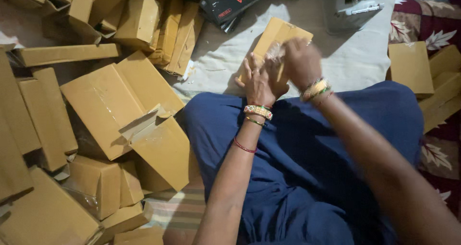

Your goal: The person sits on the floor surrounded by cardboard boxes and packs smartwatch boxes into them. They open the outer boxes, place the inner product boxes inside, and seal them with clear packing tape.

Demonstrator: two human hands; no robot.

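Observation:
A small tan cardboard box [277, 34] lies on the pale cloth in front of my knees, tilted toward the upper right. My left hand [257, 84] rests on its near left side, fingers spread against the card. My right hand [300, 62] is closed on the box's near end, pinching something clear and shiny, like tape or plastic film, at its edge. Bangles circle both wrists. My blue-clad legs fill the lower middle of the view.
Many tan cardboard boxes [122, 103], some with open flaps, are heaped on the left. A few more boxes [410, 67] lie on the patterned red mat at right. A black printed carton [235, 0] and a grey metal object [353, 7] sit at the top.

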